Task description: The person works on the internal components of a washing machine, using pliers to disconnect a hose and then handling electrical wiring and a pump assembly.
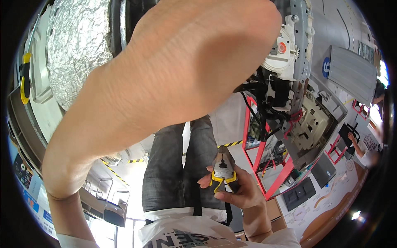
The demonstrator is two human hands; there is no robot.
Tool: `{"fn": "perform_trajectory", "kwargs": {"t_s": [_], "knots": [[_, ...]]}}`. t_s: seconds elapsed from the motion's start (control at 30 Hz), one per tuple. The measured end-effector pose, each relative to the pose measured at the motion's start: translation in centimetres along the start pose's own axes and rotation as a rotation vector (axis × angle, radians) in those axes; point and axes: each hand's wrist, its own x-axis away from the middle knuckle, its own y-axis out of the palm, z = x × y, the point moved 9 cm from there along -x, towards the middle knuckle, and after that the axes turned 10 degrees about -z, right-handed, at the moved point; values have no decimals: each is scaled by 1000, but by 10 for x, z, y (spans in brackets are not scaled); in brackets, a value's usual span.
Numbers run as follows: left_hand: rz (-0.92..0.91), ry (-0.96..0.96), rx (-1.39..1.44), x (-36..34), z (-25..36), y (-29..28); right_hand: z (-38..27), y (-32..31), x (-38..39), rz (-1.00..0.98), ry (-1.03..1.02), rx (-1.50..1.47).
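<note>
My left forearm crosses the picture from the lower left. My left hand [231, 45] is up against the opened appliance, its back toward me. Its fingers are hidden, so what they touch or hold does not show. Beside that hand is a white round part with an orange centre [282, 48], fixed to a grey metal frame [303, 39]. Black wires [266, 113] bunch below it. Lower down, in front of my legs, my right hand [245, 191] is closed on pliers [223, 178] with yellow handles, their grey jaws tipped upward.
A foil-wrapped bulk [78, 45] fills the upper left, with a yellow-and-black handled tool [25, 78] beside it. A beige panel [314, 118] and a red metal stand [258, 157] are at right. Another person [364, 153] is at the far right.
</note>
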Motion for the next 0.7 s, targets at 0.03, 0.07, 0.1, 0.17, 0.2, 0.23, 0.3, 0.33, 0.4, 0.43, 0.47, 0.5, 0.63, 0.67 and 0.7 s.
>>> {"fn": "perform_trajectory", "kwargs": {"t_s": [0.03, 0.07, 0.1, 0.17, 0.2, 0.23, 0.3, 0.33, 0.4, 0.43, 0.47, 0.5, 0.63, 0.67, 0.7], "knots": [[22, 23, -6, 1, 0, -1, 1, -1, 1, 2, 2, 8], [48, 40, -9, 2, 0, -3, 2, 0, 1, -11, -8, 25], [70, 57, -13, 3, 1, -4, 2, -1, 3, -15, -9, 36], [100, 86, -20, 4, -1, -6, 4, -2, 6, -18, -19, 44], [114, 104, -24, 5, 0, -6, 4, -3, 7, -17, -25, 42], [123, 117, -26, 4, 0, -7, 5, -4, 7, -13, -34, 44], [129, 141, -29, 4, 1, -6, 6, -6, 7, -23, -55, 50], [133, 152, -32, 3, 2, -5, 6, -8, 7, -19, -71, 57], [132, 169, -33, 1, 0, -6, 8, -9, 6, -38, -87, 56], [128, 172, -35, 0, 1, -5, 8, -10, 7, -31, -92, 53], [126, 177, -37, -1, 0, -5, 10, -11, 7, -37, -84, 35], [129, 183, -41, -2, 1, -4, 12, -12, 8, -29, -73, 16], [104, 187, -36, -7, 1, -2, 13, -16, 13, -21, -69, 20], [96, 186, -33, -9, 1, -3, 13, -16, 14, -32, -67, 0], [84, 183, -32, -11, 1, -3, 13, -17, 15, -26, -57, -17]]}}
